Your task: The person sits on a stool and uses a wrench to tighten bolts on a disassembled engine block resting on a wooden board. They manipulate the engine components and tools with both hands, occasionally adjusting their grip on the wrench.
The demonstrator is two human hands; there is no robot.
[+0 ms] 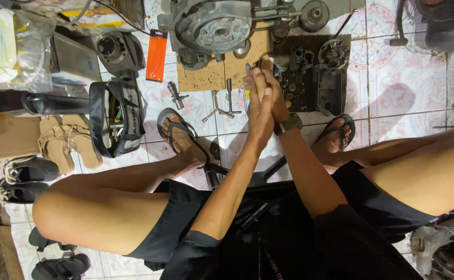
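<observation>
Hands meet in the middle of the view: the left hand (260,106) and the right hand (274,98) are pressed close together, fingers extended side by side and reaching forward toward the far edge of the tiled floor (392,88), just over the gap between a cardboard sheet (211,75) and a dark engine part (310,85). Whether they pinch anything small between them I cannot tell; the fingertips overlap and hide whatever might sit there. A watch (288,124) sits on the right wrist. Just left of the hands lie a three-armed socket wrench (215,109) and a T-handle tool (230,98), and farther off stands a large grey engine casing (214,26) on the cardboard. An orange packet (156,57) lies to the left, near a black tool bag (117,116). The person sits low, knees wide, feet in sandals planted either side of the work. Judging from this, good handling here means keeping both wrists steady and low and letting the fingertips work close to the dark part, without knocking the loose tools beside them. Anything small is best kept over the cardboard, so that a dropped piece stays in sight and does not roll away across the tiles.
</observation>
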